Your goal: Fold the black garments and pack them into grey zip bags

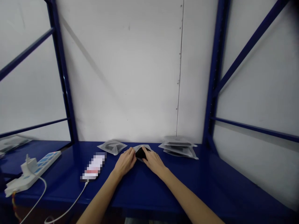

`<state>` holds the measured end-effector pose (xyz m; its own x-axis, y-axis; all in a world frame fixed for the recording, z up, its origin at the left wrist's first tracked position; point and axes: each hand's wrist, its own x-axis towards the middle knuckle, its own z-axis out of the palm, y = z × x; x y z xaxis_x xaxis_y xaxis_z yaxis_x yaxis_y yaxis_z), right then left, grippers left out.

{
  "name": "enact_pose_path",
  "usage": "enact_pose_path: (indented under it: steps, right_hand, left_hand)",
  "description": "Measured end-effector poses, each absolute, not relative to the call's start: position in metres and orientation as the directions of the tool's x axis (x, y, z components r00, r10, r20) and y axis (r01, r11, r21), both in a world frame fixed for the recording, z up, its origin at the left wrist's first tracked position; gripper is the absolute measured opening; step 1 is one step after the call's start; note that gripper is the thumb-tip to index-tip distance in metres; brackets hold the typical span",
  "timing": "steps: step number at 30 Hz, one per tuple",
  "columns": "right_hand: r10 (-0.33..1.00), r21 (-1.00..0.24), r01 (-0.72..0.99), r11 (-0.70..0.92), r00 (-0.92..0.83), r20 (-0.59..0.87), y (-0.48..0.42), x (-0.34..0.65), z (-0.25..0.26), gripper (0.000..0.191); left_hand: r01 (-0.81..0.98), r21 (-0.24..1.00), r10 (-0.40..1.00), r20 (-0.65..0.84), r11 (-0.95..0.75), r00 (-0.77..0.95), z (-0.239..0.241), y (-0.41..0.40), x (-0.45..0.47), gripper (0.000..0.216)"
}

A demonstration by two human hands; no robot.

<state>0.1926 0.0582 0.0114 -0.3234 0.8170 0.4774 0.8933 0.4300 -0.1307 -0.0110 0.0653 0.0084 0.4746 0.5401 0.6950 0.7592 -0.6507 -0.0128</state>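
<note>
Hands meet mid-shelf on a small clear pouch [140,152] with a black item inside: the left hand [125,162] pinches its left edge with curled fingers, the right hand [153,161] grips its right side. Another pouch [112,146] lies just left, a stack of pouches [178,146] to the right, on the blue shelf [210,183].

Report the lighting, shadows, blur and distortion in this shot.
Head view: even, dim light; a soft diagonal shadow crosses the wall; wide-angle lens bends the blue frame; the phone screen is pixelated; both hands, left and right, on the pouch look slightly soft.
</note>
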Motion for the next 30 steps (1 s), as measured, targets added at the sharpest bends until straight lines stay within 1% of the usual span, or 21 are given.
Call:
enact_pose_path:
  steps: [2,4,5,8,13,16,20,23,26,28,30]
  right_hand:
    - [0.819,-0.098,0.908,0.408,-0.317,0.479,0.063,0.191,0.01,0.044]
    - [0.815,-0.082,0.909,0.41,-0.324,0.48,0.068,0.192,0.01,0.031]
    - [0.81,-0.077,0.904,0.421,-0.336,0.481,0.07,0.193,0.01,0.028]
    - [0.784,-0.065,0.876,0.478,-0.391,0.482,0.075,0.201,0.013,0.027]
    - [0.733,-0.064,0.82,0.568,-0.47,0.492,0.065,0.221,0.026,0.024]
    - [0.706,-0.078,0.792,0.606,-0.491,0.51,0.047,0.24,0.033,0.027]
    - [0.687,-0.159,0.75,0.642,-0.471,0.553,0.011,0.272,0.027,0.038]
    - [0.705,-0.244,0.72,0.65,-0.451,0.547,-0.017,0.291,0.017,0.042]
    - [0.731,-0.324,0.7,0.636,-0.412,0.545,-0.033,0.296,0.01,0.045]
    - [0.73,-0.347,0.692,0.633,-0.384,0.565,-0.034,0.295,0.006,0.047]
    - [0.721,-0.357,0.697,0.622,-0.33,0.61,-0.031,0.291,0.004,0.047]
  left_hand:
    - [0.717,0.031,0.536,0.686,-0.696,0.491,0.009,0.063,-0.012,0.013]
    - [0.701,0.082,0.543,0.697,-0.709,0.468,0.007,0.064,-0.013,0.016]
    - [0.705,0.103,0.552,0.705,-0.701,0.446,0.005,0.066,-0.015,0.02]
    - [0.757,0.135,0.612,0.685,-0.639,0.395,-0.003,0.076,-0.018,0.03]
    - [0.872,0.138,0.768,0.551,-0.47,0.327,-0.021,0.092,-0.022,0.037]
    - [0.91,0.125,0.792,0.548,-0.395,0.268,-0.031,0.098,-0.023,0.036]
    - [0.923,0.143,0.79,0.572,-0.358,0.218,-0.031,0.103,-0.026,0.036]
    - [0.879,0.192,0.75,0.617,-0.437,0.238,-0.012,0.092,-0.024,0.037]
    - [0.74,0.271,0.659,0.692,-0.615,0.294,0.012,0.054,-0.009,0.038]
    - [0.602,0.313,0.618,0.674,-0.734,0.404,0.021,0.014,0.009,0.037]
    - [0.515,0.331,0.594,0.615,-0.791,0.518,0.023,-0.023,0.03,0.041]
